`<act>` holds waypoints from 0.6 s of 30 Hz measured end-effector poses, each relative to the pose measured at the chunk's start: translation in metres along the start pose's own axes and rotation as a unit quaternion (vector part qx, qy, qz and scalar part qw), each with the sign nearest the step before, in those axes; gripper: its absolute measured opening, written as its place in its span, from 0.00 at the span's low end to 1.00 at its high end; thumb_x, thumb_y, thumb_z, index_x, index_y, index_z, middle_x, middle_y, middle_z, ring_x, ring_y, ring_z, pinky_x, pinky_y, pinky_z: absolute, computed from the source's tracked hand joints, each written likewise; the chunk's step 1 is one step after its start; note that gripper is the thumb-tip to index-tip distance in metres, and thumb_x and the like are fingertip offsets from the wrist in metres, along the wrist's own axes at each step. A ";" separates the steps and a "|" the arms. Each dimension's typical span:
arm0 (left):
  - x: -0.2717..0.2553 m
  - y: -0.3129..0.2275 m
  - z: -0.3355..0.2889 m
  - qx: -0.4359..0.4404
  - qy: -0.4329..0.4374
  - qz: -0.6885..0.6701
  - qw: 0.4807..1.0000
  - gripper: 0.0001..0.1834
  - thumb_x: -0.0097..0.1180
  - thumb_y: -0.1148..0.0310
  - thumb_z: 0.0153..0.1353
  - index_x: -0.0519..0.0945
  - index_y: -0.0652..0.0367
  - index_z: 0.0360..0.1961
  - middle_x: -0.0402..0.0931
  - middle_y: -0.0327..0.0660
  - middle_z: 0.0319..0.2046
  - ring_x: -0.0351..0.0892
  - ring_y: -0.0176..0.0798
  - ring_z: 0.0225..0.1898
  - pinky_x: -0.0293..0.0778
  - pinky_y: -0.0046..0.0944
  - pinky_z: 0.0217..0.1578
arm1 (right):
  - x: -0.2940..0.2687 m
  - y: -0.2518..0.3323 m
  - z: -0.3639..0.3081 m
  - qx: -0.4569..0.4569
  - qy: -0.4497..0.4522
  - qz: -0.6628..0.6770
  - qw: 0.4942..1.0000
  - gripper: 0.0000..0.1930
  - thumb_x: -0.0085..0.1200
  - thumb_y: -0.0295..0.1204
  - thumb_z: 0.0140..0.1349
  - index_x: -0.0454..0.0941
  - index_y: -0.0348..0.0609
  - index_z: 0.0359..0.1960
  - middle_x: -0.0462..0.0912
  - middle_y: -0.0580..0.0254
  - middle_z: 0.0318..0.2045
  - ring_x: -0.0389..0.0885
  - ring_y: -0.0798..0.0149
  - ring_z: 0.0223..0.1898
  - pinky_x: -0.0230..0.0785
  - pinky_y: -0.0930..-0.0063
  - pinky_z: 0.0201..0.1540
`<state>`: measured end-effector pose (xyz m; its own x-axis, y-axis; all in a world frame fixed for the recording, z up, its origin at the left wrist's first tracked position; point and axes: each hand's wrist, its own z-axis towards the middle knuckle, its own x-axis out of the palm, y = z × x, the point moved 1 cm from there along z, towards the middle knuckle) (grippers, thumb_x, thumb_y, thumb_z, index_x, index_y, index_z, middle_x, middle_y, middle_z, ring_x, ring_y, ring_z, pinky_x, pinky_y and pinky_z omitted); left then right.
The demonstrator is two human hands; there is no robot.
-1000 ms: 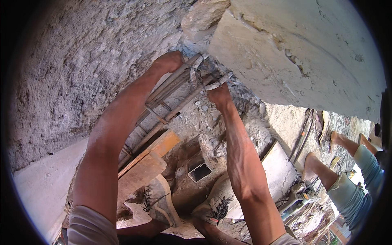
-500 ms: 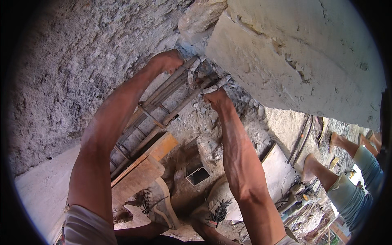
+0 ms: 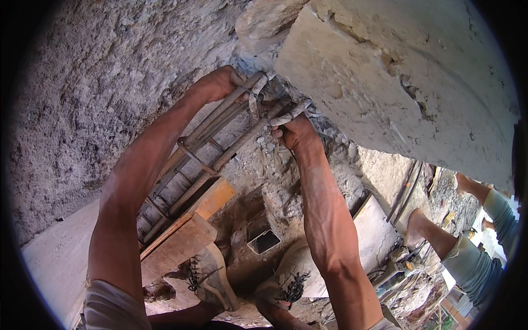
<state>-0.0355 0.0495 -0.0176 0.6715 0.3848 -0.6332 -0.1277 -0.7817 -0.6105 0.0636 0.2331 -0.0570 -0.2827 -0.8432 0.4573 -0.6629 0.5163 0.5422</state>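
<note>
A steel rebar cage (image 3: 199,159), long bars joined by cross stirrups, slants up to the corner between a rough wall and a concrete block. Its upper end carries bent, mortar-caked hooks (image 3: 255,98). My left hand (image 3: 220,84) is closed round the upper bars at that end, its fingers partly hidden behind them. Just below the lower hook, my right hand (image 3: 298,133) is closed with its thumb and fingers curled in. Whatever lies inside its grip is hidden.
The concrete block (image 3: 385,71) overhangs on the right. A wooden board (image 3: 184,242) lies under the cage, near my shoes. A phone-like dark rectangle (image 3: 264,242) rests on the ground between them. At right, a power tool (image 3: 399,267) lies near another person's bare legs (image 3: 437,234).
My left hand has turned from a fist beside the bars to a grip over them. My right wrist has rotated slightly at the lower hook. At right, the other people's legs have shifted.
</note>
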 end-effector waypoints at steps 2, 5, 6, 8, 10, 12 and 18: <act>0.001 -0.002 0.004 0.019 -0.062 0.023 0.998 0.16 0.60 0.66 0.48 0.80 0.62 0.39 0.78 0.48 0.36 0.76 0.46 0.36 0.70 0.40 0.40 | -0.002 0.001 0.002 -0.006 -0.003 -0.001 1.000 0.03 0.50 0.27 0.59 0.75 0.43 0.32 0.74 0.66 0.18 0.67 0.74 0.13 0.51 0.84 0.09; 0.009 0.013 0.016 0.089 -0.117 -0.005 0.989 0.14 0.58 0.68 0.50 0.81 0.61 0.38 0.77 0.52 0.37 0.76 0.52 0.38 0.70 0.42 0.41 | -0.005 -0.007 0.012 0.028 0.010 0.012 0.999 0.10 0.50 0.26 0.60 0.75 0.38 0.43 0.76 0.65 0.23 0.65 0.74 0.14 0.54 0.82 0.11; 0.016 0.012 0.023 0.158 -0.137 -0.030 0.977 0.14 0.57 0.68 0.51 0.81 0.61 0.39 0.77 0.53 0.38 0.76 0.53 0.39 0.70 0.43 0.42 | -0.011 0.001 0.009 -0.002 -0.011 0.004 1.000 0.09 0.49 0.26 0.61 0.76 0.39 0.42 0.76 0.65 0.23 0.66 0.73 0.14 0.55 0.82 0.11; 0.023 0.030 0.020 0.206 -0.147 -0.031 0.967 0.14 0.54 0.69 0.53 0.80 0.61 0.42 0.77 0.54 0.41 0.76 0.55 0.42 0.70 0.43 0.44 | -0.002 -0.008 0.009 -0.037 -0.025 -0.004 0.999 0.08 0.48 0.27 0.61 0.76 0.39 0.40 0.77 0.64 0.24 0.67 0.73 0.14 0.56 0.82 0.11; 0.029 0.021 0.042 0.230 -0.127 -0.010 0.965 0.15 0.52 0.70 0.55 0.79 0.61 0.44 0.76 0.54 0.44 0.75 0.55 0.45 0.70 0.43 0.46 | -0.057 -0.036 0.038 -0.261 -0.057 -0.304 0.914 0.04 0.51 0.25 0.56 0.78 0.39 0.29 0.76 0.63 0.18 0.69 0.71 0.13 0.58 0.79 0.12; 0.031 0.038 0.026 0.174 -0.162 0.004 0.971 0.16 0.52 0.70 0.54 0.79 0.61 0.45 0.76 0.53 0.44 0.75 0.55 0.47 0.70 0.43 0.47 | -0.020 -0.029 0.006 -0.092 -0.214 -0.285 0.930 0.05 0.52 0.20 0.50 0.79 0.37 0.19 0.77 0.59 0.15 0.74 0.66 0.16 0.64 0.73 0.19; 0.031 0.018 0.029 0.142 -0.170 -0.012 0.975 0.18 0.52 0.73 0.52 0.79 0.58 0.46 0.77 0.49 0.45 0.77 0.49 0.46 0.70 0.40 0.48 | -0.017 -0.012 -0.019 -0.267 -0.291 -0.536 0.746 0.06 0.50 0.23 0.48 0.81 0.38 0.23 0.81 0.52 0.20 0.81 0.56 0.25 0.72 0.66 0.30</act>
<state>-0.0381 0.0611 -0.0621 0.4014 0.5798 -0.7090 -0.3438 -0.6222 -0.7034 0.0902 0.2441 -0.0579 -0.1448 -0.6570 -0.7399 -0.3971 -0.6463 0.6516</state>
